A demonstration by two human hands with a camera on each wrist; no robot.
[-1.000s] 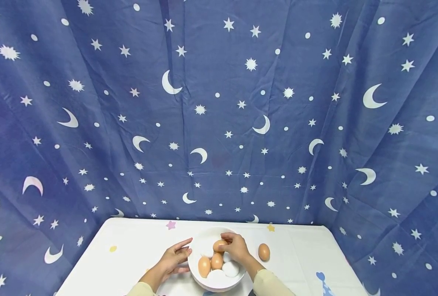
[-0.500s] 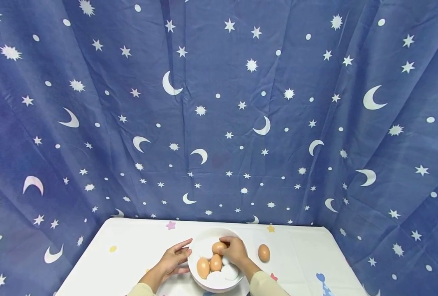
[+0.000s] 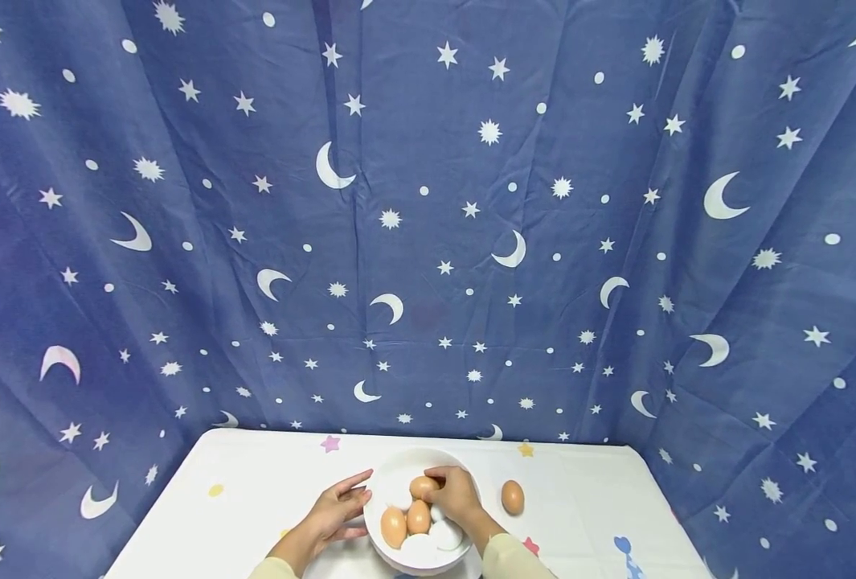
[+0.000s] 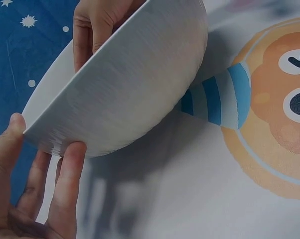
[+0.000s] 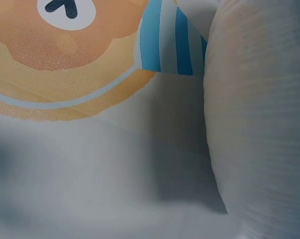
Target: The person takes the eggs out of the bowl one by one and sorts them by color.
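A white bowl (image 3: 422, 567) stands on the table and holds several eggs. Brown eggs (image 3: 394, 527) lie in its left half, and paler white eggs (image 3: 445, 534) sit at the near right. My left hand (image 3: 335, 515) touches the bowl's left side with spread fingers. In the left wrist view its thumb is at the rim and fingertips (image 4: 74, 152) rest against the outer wall. Inside the bowl, my right hand (image 3: 456, 492) pinches a brown egg (image 3: 423, 486) at the far side. The right wrist view does not show that hand; a pale curved surface fills its right.
One more brown egg (image 3: 512, 498) lies on the table right of the bowl. The table's white cloth (image 3: 579, 498) bears printed stars and a cartoon figure (image 4: 274, 104). Behind the table hangs a blue curtain (image 3: 428, 322) with moons and stars.
My right hand has shifted slightly left with the brown egg, still inside the bowl. The left hand stays at the bowl's side. The whole view has shifted a little.
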